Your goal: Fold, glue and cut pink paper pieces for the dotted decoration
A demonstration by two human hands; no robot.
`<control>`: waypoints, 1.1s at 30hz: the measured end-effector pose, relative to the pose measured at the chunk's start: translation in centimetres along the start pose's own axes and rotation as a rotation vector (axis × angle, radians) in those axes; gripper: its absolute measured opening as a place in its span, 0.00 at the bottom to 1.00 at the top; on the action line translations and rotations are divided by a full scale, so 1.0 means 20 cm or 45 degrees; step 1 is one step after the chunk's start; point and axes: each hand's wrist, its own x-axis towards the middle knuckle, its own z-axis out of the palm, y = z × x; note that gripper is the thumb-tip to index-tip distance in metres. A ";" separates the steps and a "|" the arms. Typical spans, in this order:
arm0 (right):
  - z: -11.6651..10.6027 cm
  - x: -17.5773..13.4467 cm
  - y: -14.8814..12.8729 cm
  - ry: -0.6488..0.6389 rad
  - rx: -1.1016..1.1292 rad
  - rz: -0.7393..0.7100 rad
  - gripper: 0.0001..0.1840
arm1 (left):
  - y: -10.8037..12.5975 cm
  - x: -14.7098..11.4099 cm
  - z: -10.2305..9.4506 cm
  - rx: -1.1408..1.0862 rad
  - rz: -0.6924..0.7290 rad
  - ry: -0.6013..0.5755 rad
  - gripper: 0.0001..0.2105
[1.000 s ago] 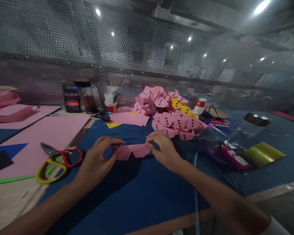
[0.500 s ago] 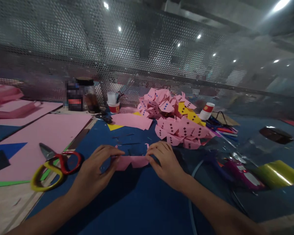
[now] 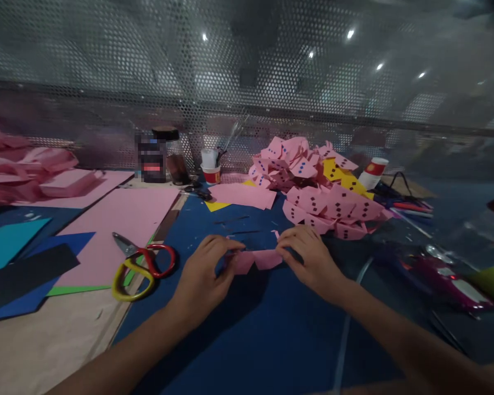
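Note:
Between my two hands is a small piece of pink paper (image 3: 267,259) with a notch at the middle of its lower edge. My left hand (image 3: 208,271) pinches its left end between thumb and fingers. At the other end, my right hand (image 3: 310,260) closes thumb and fingers on the paper. A thin pink strip curls up beside the right fingertips. Red-and-yellow-handled scissors (image 3: 142,269) lie to the left of my left hand. Just beyond my hands are dark thin slivers (image 3: 247,231) on the blue surface (image 3: 247,340).
Pink pieces with dark square marks (image 3: 333,211) are heaped behind my right hand. Pink sheets (image 3: 127,211), blue paper (image 3: 16,299) and folded pink shapes (image 3: 68,181) occupy the left. Paper cups (image 3: 211,173) and a jar (image 3: 175,159) stand at the back; a magenta tool (image 3: 448,282) lies right.
The view has turned left, so everything sits farther right in the picture and more of the left side shows. Both hands keep their hold on the pink paper, with little other motion.

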 end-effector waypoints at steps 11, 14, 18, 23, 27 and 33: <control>0.00 0.00 0.00 -0.068 -0.004 0.002 0.04 | -0.02 -0.01 0.02 -0.074 -0.117 -0.039 0.10; -0.01 0.01 0.00 -0.022 -0.019 0.026 0.04 | -0.02 -0.01 0.02 -0.126 -0.203 -0.060 0.09; -0.01 0.01 0.00 0.019 0.015 0.023 0.05 | -0.02 0.01 0.01 -0.163 -0.348 -0.077 0.08; -0.02 0.01 -0.03 0.034 -0.017 -0.061 0.05 | -0.02 0.01 0.01 -0.175 -0.279 -0.096 0.09; -0.02 0.00 -0.05 0.049 -0.051 -0.113 0.05 | -0.02 0.02 0.00 -0.152 -0.211 -0.152 0.08; -0.01 0.01 -0.05 0.102 0.053 -0.037 0.07 | -0.03 0.03 0.00 -0.190 -0.316 -0.136 0.08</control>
